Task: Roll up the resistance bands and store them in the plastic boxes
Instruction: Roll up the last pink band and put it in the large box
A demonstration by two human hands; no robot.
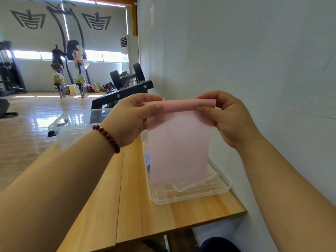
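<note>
There is one pink band point(179, 148). It is up in the air, in front of the person, above the wooden surface point(127, 197). Its top edge is rolled into a thin tube. The tube lies flat and runs from left to right. The rest of the band hangs straight down like a little curtain, so its long way goes up and down. Its bottom end hangs just over the flat box point(190, 195).

There are two hands. The left hand point(131, 120) holds the left end of the tube, and the right hand point(229, 119) holds the right end. Each grip pinches the roll, with the thumb on the near side and the fingers curled over the top and back. Both hands are at the same height. Both arms reach forward from the bottom corners, with the wrists a bit bent. The left wrist has one bracelet point(107, 137) of dark red beads.

There are two clear plastic boxes on the surface. The flat box sits on the right, close to the white wall point(254, 51). The deep box point(72, 124) sits farther away on the left, at the edge of the surface. A small bit of purple point(148, 160) peeks out beside the band's left edge; I cannot tell what it is.

Far back on the wooden floor there is gym gear, with one dumbbell point(127, 75) on a black bench.
</note>
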